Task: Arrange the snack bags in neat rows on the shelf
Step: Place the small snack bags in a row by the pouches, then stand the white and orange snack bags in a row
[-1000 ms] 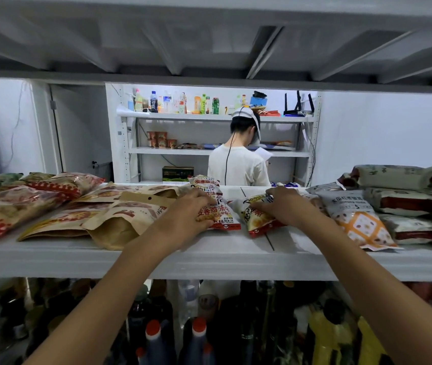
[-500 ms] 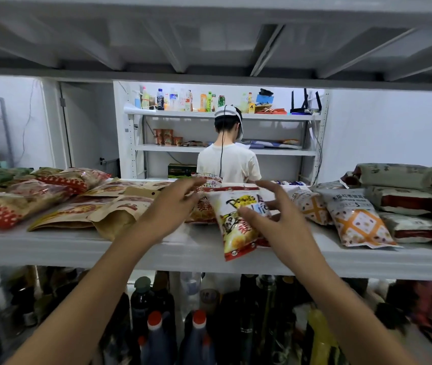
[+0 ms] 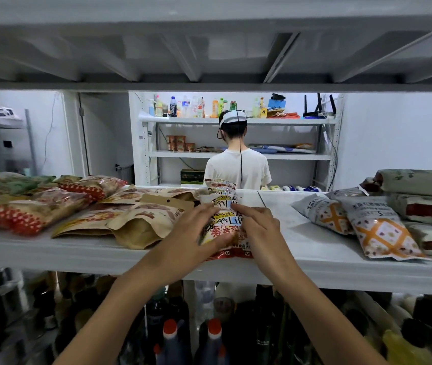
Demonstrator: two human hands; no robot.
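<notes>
White shelf (image 3: 301,248), left hand (image 3: 193,233) and right hand (image 3: 259,227) curled around front snack bag (image 3: 224,233).

shelf (image 3: 314,241) | kraft pouches (image 3: 141,227) left | snack bags (image 3: 221,197) centre | orange-white bags (image 3: 383,233) right

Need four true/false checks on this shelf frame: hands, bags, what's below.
1. The left hand and right hand both hold the red-and-white snack bags mid-shelf. True.
2. The brown paper pouches lie right of the hands. False: they lie to the left.
3. The orange-cross bags lie on the right part of the shelf. True.
4. More snack bags fill the level below. False: red-capped bottles stand there.
</notes>
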